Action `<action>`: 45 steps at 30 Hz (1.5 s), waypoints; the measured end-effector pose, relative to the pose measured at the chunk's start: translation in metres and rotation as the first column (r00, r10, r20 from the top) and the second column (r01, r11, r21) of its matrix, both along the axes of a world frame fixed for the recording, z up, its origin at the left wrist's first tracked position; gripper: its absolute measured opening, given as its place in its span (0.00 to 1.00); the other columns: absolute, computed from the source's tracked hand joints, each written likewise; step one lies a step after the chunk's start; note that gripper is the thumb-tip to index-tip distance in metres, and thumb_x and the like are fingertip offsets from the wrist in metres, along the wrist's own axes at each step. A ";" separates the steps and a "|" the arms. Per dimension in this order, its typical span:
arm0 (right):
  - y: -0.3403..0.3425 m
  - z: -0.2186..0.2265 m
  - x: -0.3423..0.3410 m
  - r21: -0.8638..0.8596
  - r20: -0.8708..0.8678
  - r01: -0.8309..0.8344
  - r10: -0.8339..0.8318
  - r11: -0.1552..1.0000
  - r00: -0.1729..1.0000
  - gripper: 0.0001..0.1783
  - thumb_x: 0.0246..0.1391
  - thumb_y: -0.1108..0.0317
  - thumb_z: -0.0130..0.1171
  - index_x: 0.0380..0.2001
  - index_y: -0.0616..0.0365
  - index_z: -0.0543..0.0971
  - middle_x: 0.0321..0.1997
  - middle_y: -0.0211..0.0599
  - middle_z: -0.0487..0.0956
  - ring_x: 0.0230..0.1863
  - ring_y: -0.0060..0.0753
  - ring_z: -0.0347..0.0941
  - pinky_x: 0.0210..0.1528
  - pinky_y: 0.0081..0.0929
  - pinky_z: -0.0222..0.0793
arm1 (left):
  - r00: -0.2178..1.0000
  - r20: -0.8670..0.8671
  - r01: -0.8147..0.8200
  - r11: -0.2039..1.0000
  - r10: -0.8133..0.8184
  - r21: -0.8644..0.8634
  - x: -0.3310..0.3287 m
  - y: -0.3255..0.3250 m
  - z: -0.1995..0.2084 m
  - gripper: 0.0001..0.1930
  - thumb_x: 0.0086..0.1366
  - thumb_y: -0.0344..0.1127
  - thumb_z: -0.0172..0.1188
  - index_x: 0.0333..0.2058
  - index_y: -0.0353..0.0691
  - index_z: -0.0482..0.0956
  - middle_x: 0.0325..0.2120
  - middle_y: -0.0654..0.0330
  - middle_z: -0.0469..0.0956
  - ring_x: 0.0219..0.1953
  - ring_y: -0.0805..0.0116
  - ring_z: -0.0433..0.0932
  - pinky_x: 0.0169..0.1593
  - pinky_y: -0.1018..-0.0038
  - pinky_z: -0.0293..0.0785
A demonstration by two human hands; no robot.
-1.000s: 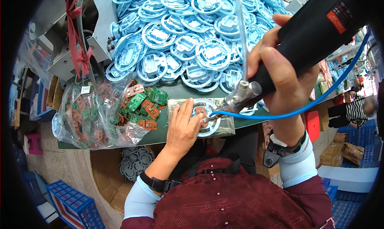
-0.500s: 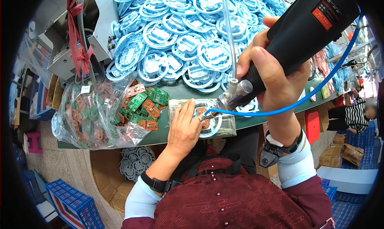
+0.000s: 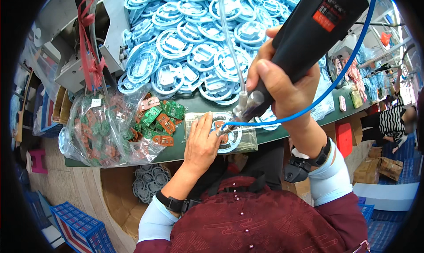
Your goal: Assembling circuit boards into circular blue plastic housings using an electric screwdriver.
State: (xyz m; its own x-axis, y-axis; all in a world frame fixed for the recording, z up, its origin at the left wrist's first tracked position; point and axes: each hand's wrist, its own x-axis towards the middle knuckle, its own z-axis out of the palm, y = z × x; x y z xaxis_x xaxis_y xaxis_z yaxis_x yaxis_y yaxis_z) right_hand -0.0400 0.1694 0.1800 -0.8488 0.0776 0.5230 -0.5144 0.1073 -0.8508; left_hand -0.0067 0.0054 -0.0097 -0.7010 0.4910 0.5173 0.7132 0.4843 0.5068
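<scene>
My right hand is wrapped round a black electric screwdriver, tilted with its metal tip down toward the left. That tip is at a small orange-brown circuit board inside a light blue plastic ring. The ring rests on a flat pad wrapped in clear film. My left hand lies over the pad's left side, fingers stretched out, fingertips by the ring's edge. A blue hose and a clear tube run to the screwdriver's nose. Whether a screw sits under the tip cannot be made out.
Light blue plastic rings are heaped across the back of the green table. Left of the pad lie green and orange circuit boards, partly in a clear bag. A grey metal machine stands at the back left.
My right hand and the screwdriver's body have swung left, the tip staying over the circuit board. My left hand is nearly where it was.
</scene>
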 end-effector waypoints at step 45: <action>-0.010 0.026 0.024 0.034 -0.099 0.022 -0.019 0.999 0.995 0.27 0.52 0.74 0.53 0.56 0.68 0.63 0.26 0.38 0.70 0.21 0.28 0.71 0.25 0.27 0.70 | 0.990 0.049 0.134 0.990 -0.132 -0.039 -0.017 -0.017 0.008 0.18 0.54 0.31 0.66 0.46 0.44 0.79 0.54 0.52 0.70 0.56 0.49 0.68 0.55 0.57 0.66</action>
